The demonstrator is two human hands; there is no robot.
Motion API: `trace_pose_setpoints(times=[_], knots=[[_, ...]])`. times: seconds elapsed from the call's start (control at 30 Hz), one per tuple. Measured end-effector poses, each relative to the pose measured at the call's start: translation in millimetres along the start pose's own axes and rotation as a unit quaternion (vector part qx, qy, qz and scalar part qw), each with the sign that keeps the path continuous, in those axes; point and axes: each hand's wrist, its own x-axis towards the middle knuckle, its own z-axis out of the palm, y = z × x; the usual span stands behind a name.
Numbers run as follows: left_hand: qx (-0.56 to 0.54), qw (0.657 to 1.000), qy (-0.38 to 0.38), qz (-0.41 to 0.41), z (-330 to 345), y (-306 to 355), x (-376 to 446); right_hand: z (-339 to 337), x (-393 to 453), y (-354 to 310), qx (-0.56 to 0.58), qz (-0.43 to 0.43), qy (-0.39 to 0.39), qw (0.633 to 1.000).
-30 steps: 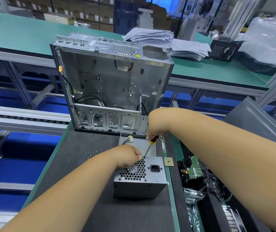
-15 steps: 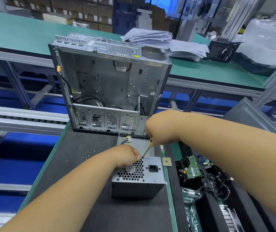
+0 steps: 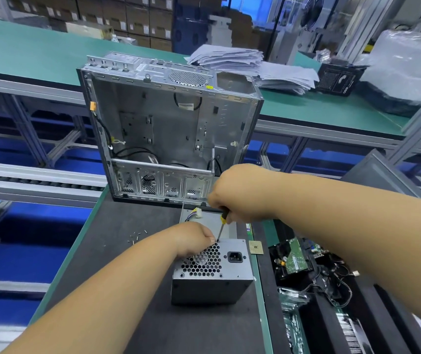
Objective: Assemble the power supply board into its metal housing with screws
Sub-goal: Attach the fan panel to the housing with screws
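Observation:
A grey metal power supply housing (image 3: 212, 277) with a honeycomb grille and a black power socket stands on the dark mat. My left hand (image 3: 194, 238) rests on its top rear edge, fingers curled beside the screwdriver tip. My right hand (image 3: 240, 198) grips a yellow-and-black screwdriver (image 3: 222, 223), its tip set on the housing's top rear edge by my left fingers. Coloured wires with a white connector (image 3: 196, 213) stick out behind the housing. Several loose screws (image 3: 136, 236) lie on the mat to the left.
An open empty computer case (image 3: 168, 134) stands upright just behind the housing. A small square chip (image 3: 255, 247) lies on the mat's right edge. A bin of circuit boards and cables (image 3: 304, 267) sits at the right. Paper stacks (image 3: 250, 65) lie on the far green bench.
The hands and the screwdriver stay on the same spot of the housing; my right hand shifted slightly around the handle. The view drifted a little.

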Motion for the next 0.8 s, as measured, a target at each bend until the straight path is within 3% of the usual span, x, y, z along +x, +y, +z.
trace_pose_setpoints(times=[0.1, 0.17, 0.23, 0.3, 0.33, 0.37, 0.5, 0.6, 0.7, 0.8], knots=[[0.015, 1.000, 0.000, 0.003, 0, 1, -4, 5, -1, -1, 0.046, 0.032, -0.016, 0.998], [0.024, 1.000, 0.002, 0.003, 3, 0, -3, 6, 1, 2, 0.112, 0.099, -0.077, 0.986], [0.037, 0.999, 0.000, 0.005, 4, -1, -3, 6, 4, 8, 0.240, 0.188, -0.163, 0.938], [0.048, 0.999, 0.001, 0.006, 4, -1, -2, 6, 4, 13, 0.391, 0.277, -0.226, 0.848], [0.047, 0.999, 0.002, 0.005, 3, -1, -2, 5, 4, 14, 0.421, 0.291, -0.244, 0.824], [0.046, 0.999, 0.002, 0.005, 3, -1, -2, 5, 5, 14, 0.418, 0.285, -0.244, 0.827], [0.034, 0.999, -0.001, 0.009, 0, -1, -2, 0, 3, 9, 0.263, 0.173, -0.173, 0.934], [0.026, 1.000, -0.003, 0.012, -2, 0, -4, 3, -4, 6, 0.125, 0.091, -0.049, 0.987], [0.030, 0.999, 0.002, 0.016, -1, 0, -2, 7, -9, 6, 0.075, 0.044, 0.005, 0.996], [0.037, 0.999, 0.008, 0.015, 1, 0, -1, 8, -7, 3, 0.146, 0.111, -0.046, 0.982]])
